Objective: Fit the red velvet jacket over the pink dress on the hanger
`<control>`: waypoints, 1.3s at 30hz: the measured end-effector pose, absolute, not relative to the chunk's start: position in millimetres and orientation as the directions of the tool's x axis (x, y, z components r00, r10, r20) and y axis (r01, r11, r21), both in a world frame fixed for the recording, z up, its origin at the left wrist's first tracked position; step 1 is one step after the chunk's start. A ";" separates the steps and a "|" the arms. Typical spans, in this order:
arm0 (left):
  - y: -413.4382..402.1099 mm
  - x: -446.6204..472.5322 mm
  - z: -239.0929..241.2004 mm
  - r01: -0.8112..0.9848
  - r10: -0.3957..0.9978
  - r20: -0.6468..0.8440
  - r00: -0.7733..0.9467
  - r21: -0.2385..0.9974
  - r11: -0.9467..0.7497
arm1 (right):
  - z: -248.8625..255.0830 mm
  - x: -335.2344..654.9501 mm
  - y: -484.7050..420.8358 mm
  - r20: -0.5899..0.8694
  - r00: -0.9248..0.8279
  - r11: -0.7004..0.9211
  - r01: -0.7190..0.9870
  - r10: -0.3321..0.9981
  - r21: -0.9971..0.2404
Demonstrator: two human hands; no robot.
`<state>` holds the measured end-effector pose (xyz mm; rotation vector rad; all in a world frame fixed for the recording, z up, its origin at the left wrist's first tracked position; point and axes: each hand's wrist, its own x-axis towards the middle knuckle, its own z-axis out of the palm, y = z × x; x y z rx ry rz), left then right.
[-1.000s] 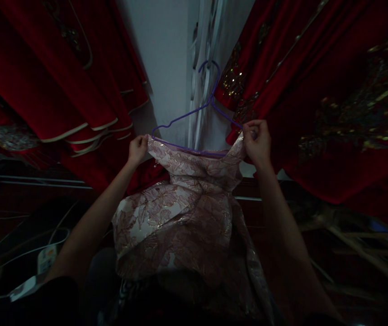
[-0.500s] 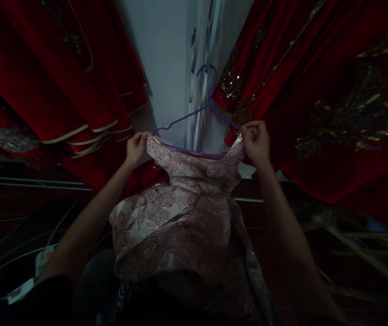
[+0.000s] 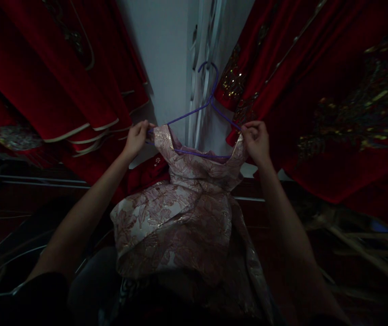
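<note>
the left hand [image 3: 136, 138] is higher now, and the dress [image 3: 180, 217] shoulder it pinches has come up with it, over the left end of the hanger [image 3: 203, 107], which a second ago stuck out bare above that grip. between the two grips the neckline now dips in a u, and the hanger's bottom wire shows inside it rather than along the top edge.

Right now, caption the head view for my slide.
Left hand and right hand hold the shoulders of a pink brocade dress on a purple hanger.
</note>
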<state>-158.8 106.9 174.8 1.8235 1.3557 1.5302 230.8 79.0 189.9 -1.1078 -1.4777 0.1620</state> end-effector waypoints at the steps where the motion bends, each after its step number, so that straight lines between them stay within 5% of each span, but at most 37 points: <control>1: 107.8 -164.5 165.8 0.413 0.879 0.476 -0.033 0.808 -0.421 | 190.2 231.0 79.9 0.699 0.183 0.535 0.521 0.692 -0.665; 5: 96.3 -177.3 136.5 0.517 0.859 0.220 0.463 0.720 -0.463 | 189.3 232.1 83.5 0.690 0.191 0.536 0.500 0.698 -0.680; 7: 87.6 -177.5 128.0 0.565 0.793 0.184 0.581 0.610 -0.556 | 188.0 232.4 84.3 0.687 0.188 0.540 0.489 0.702 -0.685; 15: 89.8 -174.0 119.0 0.840 0.867 0.172 0.467 0.219 -0.496 | 187.6 233.3 81.7 0.686 0.182 0.533 0.502 0.705 -0.681; 20: 82.9 -168.7 121.0 0.699 0.767 0.279 0.578 0.315 -0.642 | 186.1 233.9 82.5 0.683 0.172 0.535 0.499 0.710 -0.681; 28: 84.0 -180.0 124.0 0.762 0.849 0.137 0.511 0.385 -0.521 | 185.9 232.9 82.3 0.666 0.193 0.529 0.468 0.720 -0.708; 31: 86.8 -176.6 122.3 0.704 0.884 0.143 0.445 0.555 -0.444 | 185.6 232.4 81.7 0.669 0.193 0.533 0.466 0.718 -0.706; 35: 86.2 -167.7 121.6 0.455 0.976 -0.002 0.219 0.885 -0.101 | 184.9 232.4 82.0 0.676 0.193 0.530 0.486 0.711 -0.695; 37: 88.8 -170.2 129.6 0.301 0.991 -0.064 0.121 0.953 0.025 | 184.1 233.0 83.5 0.687 0.201 0.534 0.493 0.698 -0.687; 39: 95.2 -179.0 146.0 0.236 0.999 0.035 -0.002 0.971 -0.034 | 183.2 233.7 85.0 0.695 0.202 0.534 0.506 0.690 -0.677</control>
